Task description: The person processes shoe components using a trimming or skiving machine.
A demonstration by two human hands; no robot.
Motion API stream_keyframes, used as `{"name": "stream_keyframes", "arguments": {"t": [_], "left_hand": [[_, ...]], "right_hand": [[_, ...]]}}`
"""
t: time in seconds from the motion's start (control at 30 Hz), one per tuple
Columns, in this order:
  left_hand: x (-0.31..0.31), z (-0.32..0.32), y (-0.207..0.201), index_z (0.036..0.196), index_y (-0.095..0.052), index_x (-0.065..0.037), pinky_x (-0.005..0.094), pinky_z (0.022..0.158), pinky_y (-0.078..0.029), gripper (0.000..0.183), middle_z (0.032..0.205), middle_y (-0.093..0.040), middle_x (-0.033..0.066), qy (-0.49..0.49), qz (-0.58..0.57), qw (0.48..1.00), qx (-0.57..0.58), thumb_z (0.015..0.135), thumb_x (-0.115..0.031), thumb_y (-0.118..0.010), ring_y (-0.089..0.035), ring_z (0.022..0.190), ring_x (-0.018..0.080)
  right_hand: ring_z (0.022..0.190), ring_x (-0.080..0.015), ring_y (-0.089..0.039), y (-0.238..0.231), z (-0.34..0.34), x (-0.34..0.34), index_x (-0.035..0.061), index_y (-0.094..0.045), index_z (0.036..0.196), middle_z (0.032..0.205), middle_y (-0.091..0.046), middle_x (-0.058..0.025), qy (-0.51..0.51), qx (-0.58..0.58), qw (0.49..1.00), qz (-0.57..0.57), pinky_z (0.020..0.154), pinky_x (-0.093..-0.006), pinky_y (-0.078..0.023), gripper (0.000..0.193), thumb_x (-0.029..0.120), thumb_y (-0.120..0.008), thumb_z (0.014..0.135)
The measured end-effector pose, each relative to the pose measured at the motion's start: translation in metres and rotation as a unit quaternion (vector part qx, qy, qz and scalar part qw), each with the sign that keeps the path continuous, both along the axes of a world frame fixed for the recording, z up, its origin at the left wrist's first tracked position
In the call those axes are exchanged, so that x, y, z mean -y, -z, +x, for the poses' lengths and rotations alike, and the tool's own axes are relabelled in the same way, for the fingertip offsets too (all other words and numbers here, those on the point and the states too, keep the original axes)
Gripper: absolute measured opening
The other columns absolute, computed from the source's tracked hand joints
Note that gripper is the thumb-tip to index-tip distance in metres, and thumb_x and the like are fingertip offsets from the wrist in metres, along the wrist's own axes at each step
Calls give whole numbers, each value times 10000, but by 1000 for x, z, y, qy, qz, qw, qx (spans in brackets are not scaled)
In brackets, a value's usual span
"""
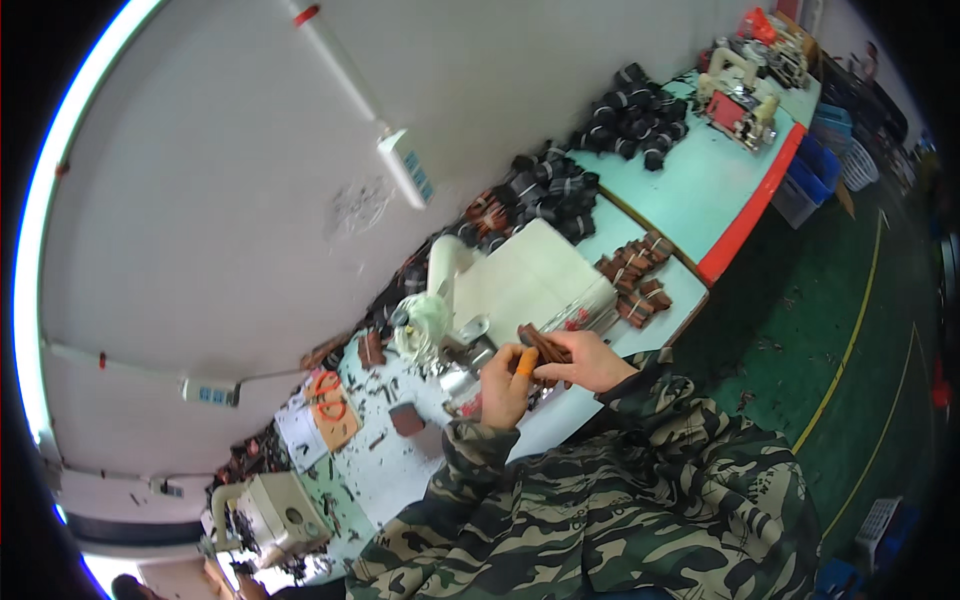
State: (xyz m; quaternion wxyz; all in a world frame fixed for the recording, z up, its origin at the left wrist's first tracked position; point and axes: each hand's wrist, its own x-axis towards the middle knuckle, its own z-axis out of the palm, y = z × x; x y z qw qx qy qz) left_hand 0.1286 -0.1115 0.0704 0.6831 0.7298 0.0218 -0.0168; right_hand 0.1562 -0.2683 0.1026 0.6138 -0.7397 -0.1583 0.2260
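Observation:
My left hand (505, 388) has an orange cover on one finger. Its fingers are closed at the near end of a small stack of brown flat pieces (541, 345). My right hand (598, 363) grips the same stack from the other side, its thumb lying along it. Just beyond my hands stands a cream sewing machine (530, 275), its needle end close to my left hand. Whether the pieces are leather or cloth I cannot tell. One loose brown piece (406, 419) lies on the table left of my left hand.
Tied brown bundles (637, 276) lie right of the machine. Black bundles (632, 117) are heaped along the wall. Orange-handled scissors (328, 396) rest on paper at the left, among dark scraps. Another sewing machine (275, 522) stands at lower left, near a person. Blue crates (815, 170) stand on the floor.

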Motion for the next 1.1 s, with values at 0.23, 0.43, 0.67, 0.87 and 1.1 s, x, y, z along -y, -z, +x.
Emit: {"name": "stream_keyframes", "arguments": {"t": [0.23, 0.43, 0.67, 0.87, 1.1], "left_hand": [[-3, -1, 2, 825, -540, 10, 288, 572, -461, 119, 682, -600, 119, -14, 247, 963, 103, 811, -106, -563, -587, 607, 165], [-7, 1, 22, 795, -519, 8, 263, 523, -453, 98, 637, -598, 116, -54, 349, 920, 170, 719, 2, -580, -575, 553, 146], [-3, 6, 14, 743, -553, -64, 360, 692, -431, 102, 683, -576, 110, 2, 528, 828, 190, 648, -45, -587, -553, 661, 295], [-11, 17, 42, 896, -609, -91, 434, 819, -389, 201, 791, -612, 65, -23, 466, 821, 330, 700, -64, -580, -570, 755, 240], [11, 40, 38, 1300, -242, 21, 364, 966, -316, 679, 1242, -375, 262, -25, 286, 941, 181, 658, 45, -461, -403, 1143, 339]], "right_hand": [[705, -205, -599, 45, 21, 3, -1, -561, 972, 765, -608, -130, -75, 50, 995, -40, 631, -312, -472, 306, 224, -579, 766], [729, -321, -598, 42, 32, 1, 1, -572, 870, 767, -605, -184, -87, 111, 983, -114, 645, -384, -462, 264, 231, -545, 744], [790, -357, -563, 57, 60, -6, 35, -541, 923, 856, -567, -183, 18, 289, 915, -279, 678, -424, -445, 276, 243, -551, 742], [733, -369, -557, 49, 66, -15, 36, -613, 791, 706, -576, -218, -186, 340, 904, -180, 668, -421, -447, 245, 225, -598, 636], [844, -335, -544, 61, 57, -10, 67, -550, 958, 918, -498, -145, 38, 274, 917, -287, 717, -404, -459, 344, 155, -649, 640]]}}
